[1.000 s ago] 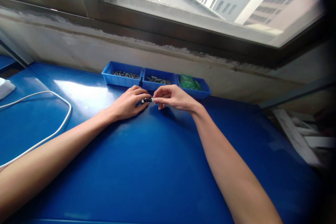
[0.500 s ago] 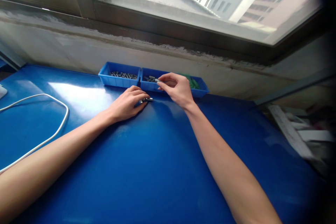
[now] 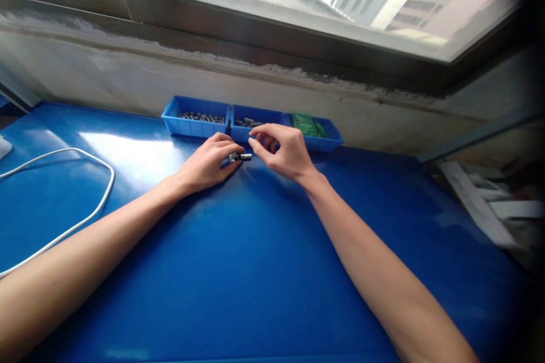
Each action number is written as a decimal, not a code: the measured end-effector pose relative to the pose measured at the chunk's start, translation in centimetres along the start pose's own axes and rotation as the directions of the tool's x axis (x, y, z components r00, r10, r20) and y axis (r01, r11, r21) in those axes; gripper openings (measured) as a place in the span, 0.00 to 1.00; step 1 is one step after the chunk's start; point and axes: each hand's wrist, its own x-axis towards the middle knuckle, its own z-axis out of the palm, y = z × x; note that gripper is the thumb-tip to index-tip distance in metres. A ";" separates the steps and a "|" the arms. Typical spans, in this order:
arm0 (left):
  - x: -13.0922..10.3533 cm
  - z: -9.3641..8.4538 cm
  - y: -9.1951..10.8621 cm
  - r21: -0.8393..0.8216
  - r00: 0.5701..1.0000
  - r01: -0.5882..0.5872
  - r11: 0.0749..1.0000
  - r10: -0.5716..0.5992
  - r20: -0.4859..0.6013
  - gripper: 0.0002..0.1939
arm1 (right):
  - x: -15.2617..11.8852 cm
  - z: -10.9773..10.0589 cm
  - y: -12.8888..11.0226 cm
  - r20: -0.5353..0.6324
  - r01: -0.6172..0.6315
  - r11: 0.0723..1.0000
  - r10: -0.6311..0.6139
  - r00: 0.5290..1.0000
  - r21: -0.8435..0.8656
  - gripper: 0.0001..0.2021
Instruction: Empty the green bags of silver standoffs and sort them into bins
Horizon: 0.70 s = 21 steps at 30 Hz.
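Observation:
Near the far side of the blue table, my left hand (image 3: 212, 160) is closed on a small black-and-silver part (image 3: 243, 157). Its flat bright end sticks out past the fingertips; its exact kind is too small to tell. Just to the right is my right hand (image 3: 283, 150), with thumb and forefinger apart and nothing visible between them. Behind the hands stands the middle blue bin (image 3: 258, 112), which holds some small grey pieces (image 3: 249, 122). Part of this bin is hidden by my right hand.
Left of it, another blue bin (image 3: 174, 125) contains several small metal pieces (image 3: 202, 118). A third bin to the right holds green bags (image 3: 307, 125). A white cable (image 3: 102, 195) curves over the blue table (image 3: 238, 272) at left. The wall and window rise behind.
My right hand has come away from the middle bin toward my left hand. The small grey piece between its fingers no longer shows there. More of the part sticks out of my left hand.

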 end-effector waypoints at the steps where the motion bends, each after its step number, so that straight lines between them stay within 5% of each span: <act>1: 0.0 -0.1 0.1 0.009 1.000 0.011 1.000 -0.011 -0.021 0.13 | -0.4 0.2 0.1 0.019 0.033 0.999 -0.033 0.999 -0.027 0.08; 6: 0.1 -0.4 0.6 0.048 0.992 0.111 0.993 -0.108 -0.065 0.17 | -2.1 1.4 1.3 0.137 0.025 0.999 -0.019 0.990 -0.044 0.17; 10: 0.3 -0.8 0.5 -0.024 0.977 0.207 0.978 -0.208 -0.045 0.19 | -2.3 2.0 2.1 0.192 -0.013 1.000 0.013 0.981 -0.003 0.12; 17: 0.4 -0.8 0.0 -0.094 0.967 0.251 0.964 -0.254 -0.025 0.17 | -1.9 2.1 2.5 0.132 -0.120 0.990 0.110 0.985 0.074 0.11; 21: 0.4 -0.9 0.3 -0.095 0.970 0.238 0.967 -0.242 -0.030 0.17 | -1.8 2.1 2.6 0.076 -0.306 0.900 0.297 0.952 0.309 0.18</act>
